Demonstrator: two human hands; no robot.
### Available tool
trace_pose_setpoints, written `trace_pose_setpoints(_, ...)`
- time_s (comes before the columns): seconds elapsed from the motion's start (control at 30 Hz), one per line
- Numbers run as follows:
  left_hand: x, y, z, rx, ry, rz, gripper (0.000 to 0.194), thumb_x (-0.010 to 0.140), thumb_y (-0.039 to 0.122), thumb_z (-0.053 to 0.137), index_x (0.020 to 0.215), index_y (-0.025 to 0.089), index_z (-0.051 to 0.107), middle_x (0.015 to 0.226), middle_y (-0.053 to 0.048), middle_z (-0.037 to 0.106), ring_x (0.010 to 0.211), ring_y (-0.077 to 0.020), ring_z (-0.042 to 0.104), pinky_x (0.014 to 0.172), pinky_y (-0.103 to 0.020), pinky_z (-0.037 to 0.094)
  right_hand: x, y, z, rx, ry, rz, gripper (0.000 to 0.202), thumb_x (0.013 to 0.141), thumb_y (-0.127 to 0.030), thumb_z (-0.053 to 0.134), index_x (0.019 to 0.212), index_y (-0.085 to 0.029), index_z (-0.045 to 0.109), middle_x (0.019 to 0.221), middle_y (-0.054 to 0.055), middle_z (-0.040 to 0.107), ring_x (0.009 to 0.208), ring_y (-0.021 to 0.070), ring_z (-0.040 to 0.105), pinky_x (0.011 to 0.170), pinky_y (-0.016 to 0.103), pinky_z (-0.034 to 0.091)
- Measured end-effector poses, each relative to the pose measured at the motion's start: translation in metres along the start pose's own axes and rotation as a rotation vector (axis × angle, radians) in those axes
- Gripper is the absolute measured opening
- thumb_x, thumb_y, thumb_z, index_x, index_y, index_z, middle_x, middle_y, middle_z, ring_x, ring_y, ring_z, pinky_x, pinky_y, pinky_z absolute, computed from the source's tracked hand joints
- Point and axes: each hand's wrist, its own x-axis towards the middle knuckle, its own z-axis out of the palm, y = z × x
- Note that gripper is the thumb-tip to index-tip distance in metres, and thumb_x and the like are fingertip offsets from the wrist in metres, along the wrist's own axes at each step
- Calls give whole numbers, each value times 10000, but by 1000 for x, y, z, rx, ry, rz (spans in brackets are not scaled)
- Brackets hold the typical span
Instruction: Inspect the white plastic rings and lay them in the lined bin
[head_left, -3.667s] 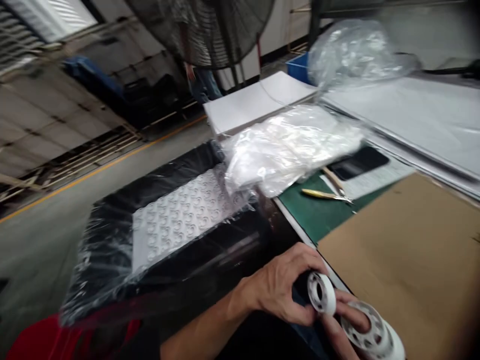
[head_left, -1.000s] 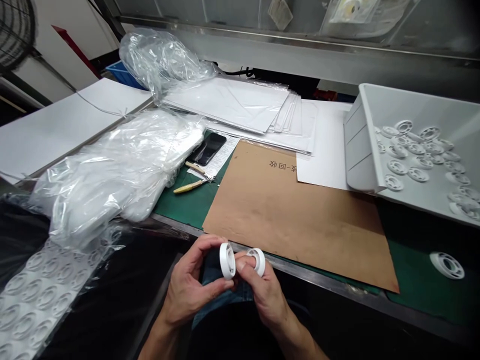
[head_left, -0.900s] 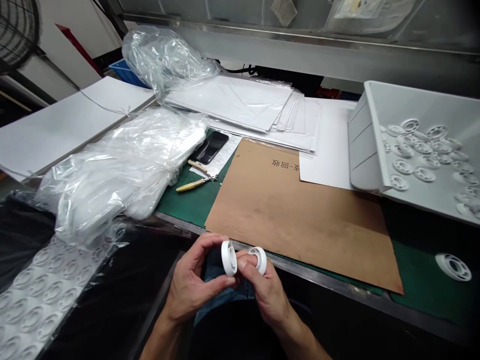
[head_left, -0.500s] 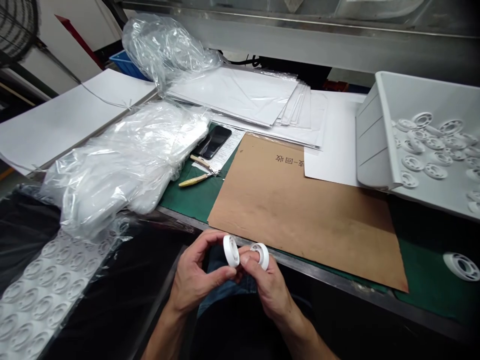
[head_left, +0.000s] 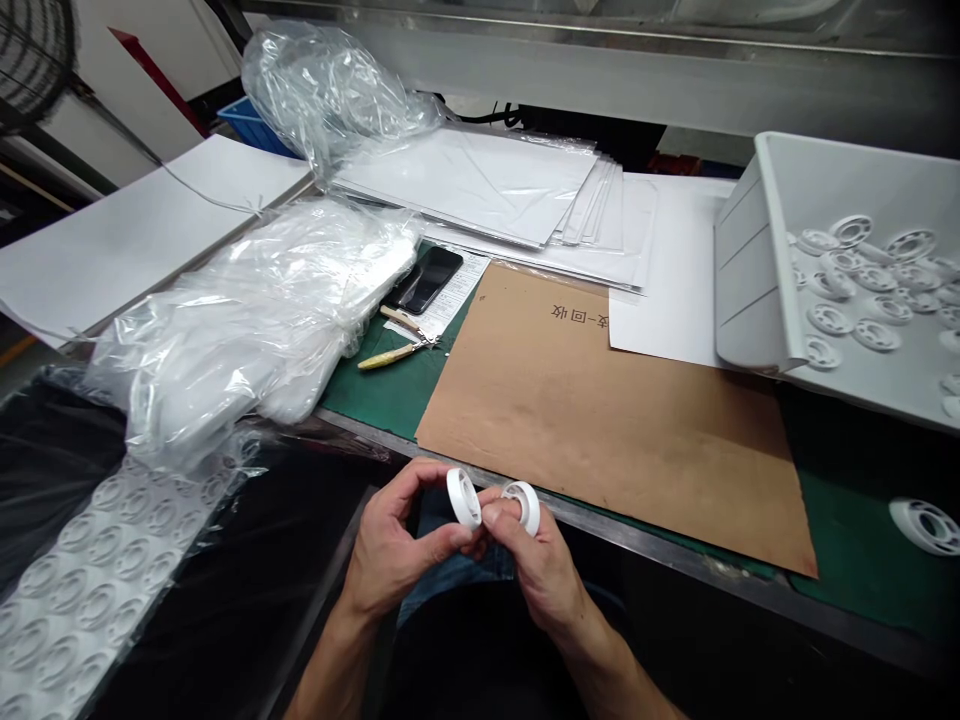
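Note:
Between the thumb and fingers of my left hand (head_left: 394, 540) a white plastic ring (head_left: 463, 498) stands on edge. My right hand (head_left: 536, 560) is closed on a second white ring (head_left: 529, 507), its thumb pressed near the ring's inner side. The two rings are close together but apart, just in front of the table's metal edge. Beyond them lies a flat brown cardboard sheet (head_left: 600, 440) with printed characters. At the far right one more white ring (head_left: 926, 527) rests on the green mat (head_left: 862, 560).
A grey bin (head_left: 757, 270) at the right holds many white rings. Cutting pliers (head_left: 397, 350) and a black phone (head_left: 427, 280) lie left of the cardboard. Clear plastic bags (head_left: 255, 310) and bagged white sheets (head_left: 480, 185) cover the back left. Bagged rings (head_left: 97, 570) lie lower left.
Both hands keep their grip on the rings with hardly any movement. The view has shifted very slightly.

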Motion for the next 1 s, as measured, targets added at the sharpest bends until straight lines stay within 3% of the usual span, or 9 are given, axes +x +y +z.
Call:
trace_pose_setpoints(0.33,-7,1,-4,72,-151,285,546,805,165,853,1298,305,665,1266,-102,657,1221,-290,628,1047,-407,533,0,2,-2,-33,7,-50,393,956,-453,673,652,-204,676,784,20,648,734,174,567,707,309,464)
trace_pose_setpoints(0.6,-10,0,-4,80,-216,333,536,871,95,743,1350,290,602,1336,-115,601,1274,-273,592,1085,-408,515,0,2,-2,-51,0,-52,363,958,-409,665,659,-204,673,775,18,643,762,176,570,742,294,470)
trace_pose_setpoints(0.87,-11,2,-5,126,-218,335,576,869,116,727,1401,292,593,1332,-93,641,1266,-262,599,1090,-362,495,0,1,-2,-71,-22,-75,382,974,-369,640,627,-212,625,748,8,618,744,166,562,739,288,466)
trace_pose_setpoints(1.0,-8,3,-4,110,-137,275,536,825,161,808,1322,287,653,1278,-77,665,1209,-256,624,1038,-336,511,0,5,-2,-46,-6,-95,355,973,-357,666,653,-203,669,780,13,651,763,163,581,733,279,474)
